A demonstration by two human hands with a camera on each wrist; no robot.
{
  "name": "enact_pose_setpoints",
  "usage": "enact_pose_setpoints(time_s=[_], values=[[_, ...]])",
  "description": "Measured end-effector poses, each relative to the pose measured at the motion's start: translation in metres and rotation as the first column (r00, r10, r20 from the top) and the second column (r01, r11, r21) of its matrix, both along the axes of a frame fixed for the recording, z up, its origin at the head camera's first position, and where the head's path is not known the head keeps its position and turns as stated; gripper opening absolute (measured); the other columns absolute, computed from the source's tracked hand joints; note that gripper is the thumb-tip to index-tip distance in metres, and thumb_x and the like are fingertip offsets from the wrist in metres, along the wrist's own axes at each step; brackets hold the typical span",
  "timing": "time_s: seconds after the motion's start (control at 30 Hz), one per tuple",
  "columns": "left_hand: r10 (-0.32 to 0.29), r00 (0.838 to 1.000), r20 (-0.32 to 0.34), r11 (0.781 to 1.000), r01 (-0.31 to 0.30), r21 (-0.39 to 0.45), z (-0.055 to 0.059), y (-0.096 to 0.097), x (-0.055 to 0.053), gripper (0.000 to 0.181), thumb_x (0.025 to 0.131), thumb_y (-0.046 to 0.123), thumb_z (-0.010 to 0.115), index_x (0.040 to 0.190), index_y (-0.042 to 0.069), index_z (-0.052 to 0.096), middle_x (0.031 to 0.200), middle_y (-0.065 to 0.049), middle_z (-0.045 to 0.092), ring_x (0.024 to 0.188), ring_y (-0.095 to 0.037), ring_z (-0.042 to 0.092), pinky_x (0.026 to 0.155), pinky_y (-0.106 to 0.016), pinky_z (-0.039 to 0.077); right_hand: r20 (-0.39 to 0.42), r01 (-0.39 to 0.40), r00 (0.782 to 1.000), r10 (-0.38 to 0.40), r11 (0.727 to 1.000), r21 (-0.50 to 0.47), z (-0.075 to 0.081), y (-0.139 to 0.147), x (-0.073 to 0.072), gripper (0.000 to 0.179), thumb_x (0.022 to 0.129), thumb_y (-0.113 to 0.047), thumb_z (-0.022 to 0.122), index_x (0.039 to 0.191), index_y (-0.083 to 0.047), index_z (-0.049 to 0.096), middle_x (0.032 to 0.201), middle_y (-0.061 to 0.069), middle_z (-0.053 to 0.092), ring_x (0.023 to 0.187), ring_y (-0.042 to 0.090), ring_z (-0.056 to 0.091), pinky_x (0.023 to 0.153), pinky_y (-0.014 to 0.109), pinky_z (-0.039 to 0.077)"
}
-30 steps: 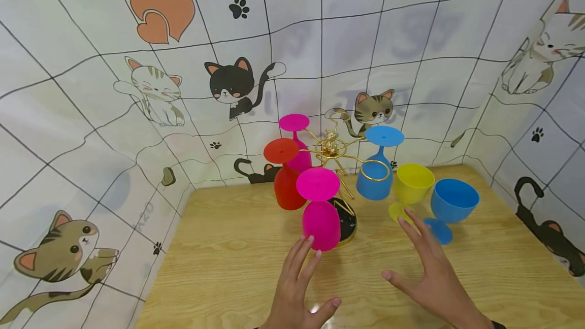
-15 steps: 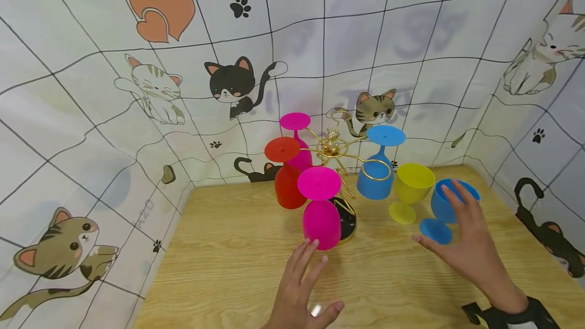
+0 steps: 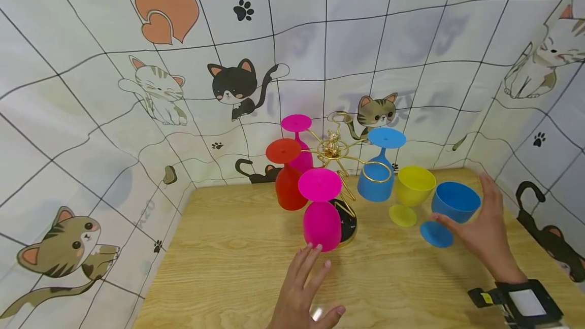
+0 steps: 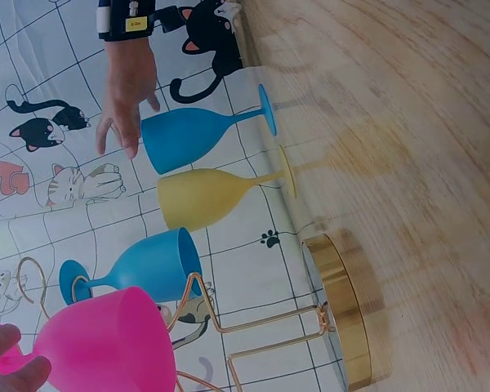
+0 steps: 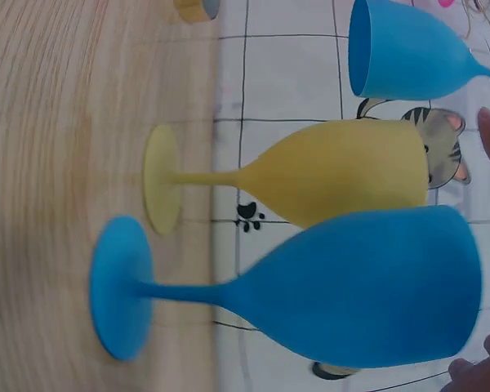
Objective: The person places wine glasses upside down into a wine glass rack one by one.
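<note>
My right hand (image 3: 486, 235), fingers and thumb spread, is around the bowl of an upright blue goblet (image 3: 456, 204) on the table. In the right wrist view its fingertips (image 5: 483, 374) show at the edge, apart from the blue goblet (image 5: 367, 286). A yellow goblet (image 3: 415, 187) stands upright just to the left. My left hand (image 3: 299, 291) hovers with loosely spread fingers by the near pink goblet (image 3: 322, 225), which hangs upside down from a gold wire rack (image 3: 335, 150). Whether those fingers touch it, I cannot tell.
Also upside down on the rack are a red goblet (image 3: 290, 187), another pink goblet (image 3: 296, 123) and a blue goblet (image 3: 375, 191). The rack has a round black base (image 3: 347, 222). Cat-print sheeting (image 3: 301, 80) closes off the back and sides of the wooden table (image 3: 219, 258).
My right hand has moved right, from in front of the yellow goblet to the standing blue goblet. My left hand has stayed almost still beside the near pink goblet.
</note>
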State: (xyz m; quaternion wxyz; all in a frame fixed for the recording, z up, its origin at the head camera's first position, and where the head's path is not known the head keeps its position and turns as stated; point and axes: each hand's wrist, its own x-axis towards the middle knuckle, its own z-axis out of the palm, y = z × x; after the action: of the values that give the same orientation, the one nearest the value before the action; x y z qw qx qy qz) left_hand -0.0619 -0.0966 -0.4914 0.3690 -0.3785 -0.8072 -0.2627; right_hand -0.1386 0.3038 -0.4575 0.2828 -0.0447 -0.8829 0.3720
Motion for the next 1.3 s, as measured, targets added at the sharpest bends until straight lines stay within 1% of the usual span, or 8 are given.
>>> enact_pose_setpoints(time_s=[0.13,0.23,0.3,0.53,0.7,0.83,1.1,1.3], values=[[0.007,1.0,-0.008,1.0,-0.007,-0.003,-0.002,0.0,0.0,0.067,0.092,0.056,0.055,0.14,0.009,0.052,0.146,-0.018,0.049,0.136,-0.033,0.044,0.112,-0.049,0.04,0.011,0.018,1.0,-0.016,0.976,-0.216,-0.011,0.006,-0.007,0.118,0.078,-0.019,0.082,0.157,-0.032,-0.005,0.167,0.003,0.003,0.154,0.032,0.007,0.118,0.067,0.004],[-0.003,0.999,-0.04,1.0,0.004,0.009,-0.004,0.0,-0.003,0.067,0.092,0.055,0.055,0.139,0.007,0.053,0.145,-0.02,0.05,0.135,-0.034,0.045,0.113,-0.05,0.04,0.001,0.026,1.0,-0.027,0.957,-0.288,-0.019,0.009,-0.013,0.118,0.079,-0.013,0.081,0.156,-0.037,-0.006,0.167,-0.002,0.006,0.155,0.023,0.01,0.125,0.051,0.005],[-0.01,0.998,-0.068,1.0,0.011,0.019,-0.006,0.001,-0.005,0.067,0.092,0.055,0.055,0.137,0.006,0.054,0.143,-0.021,0.051,0.134,-0.035,0.046,0.112,-0.05,0.041,-0.003,0.026,1.0,-0.028,0.95,-0.312,-0.024,0.01,-0.016,0.118,0.078,-0.011,0.081,0.156,-0.038,-0.005,0.166,-0.002,0.009,0.154,0.022,0.011,0.126,0.046,0.004],[-0.021,0.996,-0.087,0.999,0.024,0.032,-0.008,0.0,-0.007,0.067,0.092,0.054,0.056,0.136,0.004,0.054,0.142,-0.023,0.052,0.133,-0.037,0.046,0.112,-0.048,0.04,0.046,0.038,0.999,-0.022,0.915,-0.4,-0.038,0.01,-0.021,0.116,0.082,-0.012,0.078,0.154,-0.042,-0.008,0.165,0.003,0.014,0.151,0.037,0.016,0.121,0.064,0.011],[-0.024,0.994,-0.107,0.999,0.028,0.043,-0.01,0.0,-0.009,0.066,0.092,0.052,0.059,0.135,0.003,0.055,0.14,-0.025,0.052,0.131,-0.039,0.048,0.111,-0.046,0.041,0.088,0.071,0.995,-0.039,0.911,-0.405,-0.043,0.011,-0.022,0.111,0.084,-0.017,0.076,0.154,-0.042,-0.007,0.165,0.016,0.009,0.148,0.047,0.016,0.116,0.07,0.013],[-0.007,0.994,-0.109,0.999,0.012,0.04,-0.012,-0.001,-0.008,0.067,0.092,0.054,0.058,0.135,0.003,0.055,0.141,-0.025,0.053,0.131,-0.039,0.048,0.107,-0.047,0.045,0.113,0.098,0.992,-0.059,0.921,-0.377,-0.045,0.01,-0.022,0.103,0.086,-0.021,0.075,0.157,-0.036,0.002,0.164,0.017,0.014,0.148,0.047,0.018,0.115,0.071,0.016],[0.06,0.998,0.011,0.998,-0.06,-0.029,-0.012,-0.003,-0.001,0.073,0.09,0.062,0.056,0.142,0.01,0.051,0.15,-0.017,0.046,0.138,-0.037,0.041,0.093,-0.054,0.053,0.167,0.153,0.981,-0.097,0.92,-0.362,-0.046,0.011,-0.02,0.095,0.086,-0.027,0.075,0.157,-0.031,0.012,0.162,0.015,0.022,0.147,0.045,0.024,0.114,0.07,0.022],[0.077,0.997,0.023,0.996,-0.076,-0.048,-0.011,-0.004,0.001,0.074,0.09,0.064,0.053,0.142,0.012,0.051,0.151,-0.016,0.044,0.138,-0.038,0.041,0.095,-0.055,0.051,0.193,0.225,0.968,-0.162,0.9,-0.373,-0.037,0.01,-0.013,0.093,0.085,-0.027,0.076,0.156,-0.035,0.015,0.162,0.009,0.026,0.147,0.038,0.027,0.117,0.063,0.025]])
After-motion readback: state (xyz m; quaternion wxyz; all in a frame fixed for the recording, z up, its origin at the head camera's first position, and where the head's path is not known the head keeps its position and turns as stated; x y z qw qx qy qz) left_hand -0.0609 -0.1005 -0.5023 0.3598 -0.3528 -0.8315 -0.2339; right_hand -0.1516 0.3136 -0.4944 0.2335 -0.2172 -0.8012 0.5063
